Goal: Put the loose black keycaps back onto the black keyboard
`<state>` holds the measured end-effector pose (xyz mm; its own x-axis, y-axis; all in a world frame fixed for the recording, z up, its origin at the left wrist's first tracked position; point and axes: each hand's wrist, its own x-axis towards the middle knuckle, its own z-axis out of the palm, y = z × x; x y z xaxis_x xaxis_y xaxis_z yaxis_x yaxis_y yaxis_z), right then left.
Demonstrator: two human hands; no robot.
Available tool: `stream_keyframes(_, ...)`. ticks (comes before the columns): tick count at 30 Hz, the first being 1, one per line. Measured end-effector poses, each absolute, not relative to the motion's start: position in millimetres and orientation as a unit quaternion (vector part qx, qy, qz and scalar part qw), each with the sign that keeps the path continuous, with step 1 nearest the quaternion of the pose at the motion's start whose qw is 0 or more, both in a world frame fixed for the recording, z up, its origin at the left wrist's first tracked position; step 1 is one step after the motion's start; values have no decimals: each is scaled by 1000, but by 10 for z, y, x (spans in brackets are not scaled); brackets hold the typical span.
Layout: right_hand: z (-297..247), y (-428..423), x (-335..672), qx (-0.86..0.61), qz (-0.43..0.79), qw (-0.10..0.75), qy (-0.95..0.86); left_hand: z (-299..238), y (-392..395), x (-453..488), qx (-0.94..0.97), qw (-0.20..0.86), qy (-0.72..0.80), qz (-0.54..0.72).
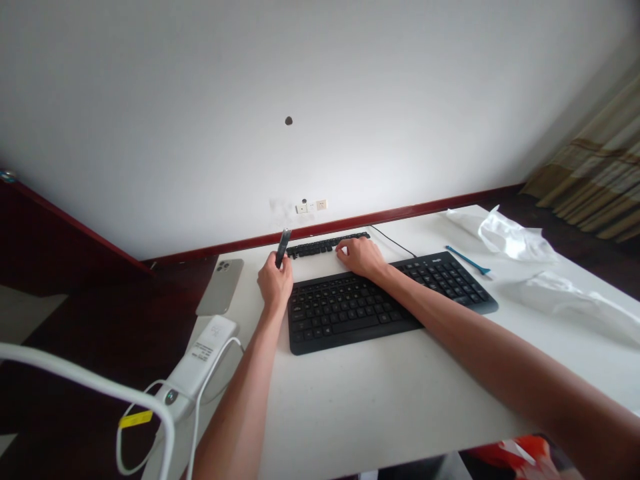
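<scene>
A slim dark piece with a paler tip (283,248) stands nearly upright in the left hand (276,280), whose thumb and fingers are clamped on it, just above the back left part of the desk (380,393). Beside it, a row of small black keys (315,248) lies along the back of the desk, its right part next to the right hand (364,257). In front of both, a black keyboard (350,307) lies slightly askew; pale lettering near its upper right is too small to read. Printed text on the long white device (200,353) at the left is also illegible, and a yellow tag (135,419) hangs on its thin white cable (199,407).

The desk is white and carries a phone (220,288) with its camera side up, a blue tool (467,260) right of the keyboard, and crumpled clear plastic (510,233) at the far right. Behind rises a pale wall (200,120) with sockets (311,207) and a dark red baseboard (400,215); a tan curtain (590,167) hangs at the right.

The left forearm reaches up from below; the right one crosses over the keyboard, the hand palm down with fingers curled, and whether they grip anything cannot be told
</scene>
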<state>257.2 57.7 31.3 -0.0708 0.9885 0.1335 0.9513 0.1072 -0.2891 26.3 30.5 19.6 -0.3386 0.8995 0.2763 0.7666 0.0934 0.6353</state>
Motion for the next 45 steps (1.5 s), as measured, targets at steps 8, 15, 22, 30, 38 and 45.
stream_keyframes(8, 318, 569, 2573, -664, 63, 149, -730, 187, 296, 257, 594, 109, 701, 380)
stream_keyframes(15, 317, 569, 2578, -662, 69, 153, -731, 195, 274, 279, 638, 137, 670, 354)
stream_keyframes(22, 314, 571, 2578, -659, 72, 157, -732, 186, 285, 270, 639, 139, 676, 339)
stream_keyframes(30, 290, 587, 2586, -657, 69, 166, -732, 136, 320, 235, 625, 155, 642, 415)
stream_keyframes(38, 316, 574, 2600, -604, 55, 229, -761, 97, 399, 160, 498, 173, 658, 537)
stream_keyframes(45, 424, 579, 2431, -475, 81, 276, -832, 97, 398, 183, 491, 167, 666, 536)
